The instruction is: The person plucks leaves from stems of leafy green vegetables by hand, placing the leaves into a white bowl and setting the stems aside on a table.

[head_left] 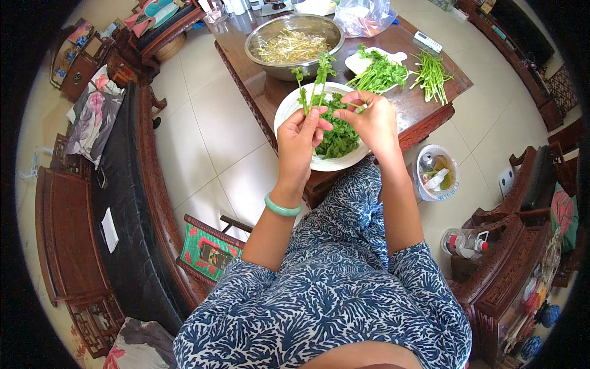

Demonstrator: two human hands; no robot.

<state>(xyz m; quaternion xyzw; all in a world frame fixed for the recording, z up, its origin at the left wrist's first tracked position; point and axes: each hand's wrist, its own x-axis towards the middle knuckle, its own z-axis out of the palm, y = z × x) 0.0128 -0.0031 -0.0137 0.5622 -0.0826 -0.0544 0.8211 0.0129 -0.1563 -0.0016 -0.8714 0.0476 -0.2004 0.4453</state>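
My left hand (302,133) holds a few upright leafy stems of what looks like cilantro (322,74) between thumb and fingers. Close beside it, my right hand (371,122) pinches a thin green stem. Both are over a white bowl (283,113), where a pile of picked green leaves (339,138) lies. Behind it stands a large steel bowl (258,64) of bean sprouts (295,46). A bunch of leafy stems (380,76) rests on a white board (396,56), and a bundle of thin green stalks (431,78) lies to its right on the wooden table (461,85).
A clear plastic bag (364,20) and a white remote control (428,41) lie on the table. A lined waste bin (435,173) stands on the floor at right, near a large plastic bottle (463,243). A folding stool with a phone (215,257) is at lower left.
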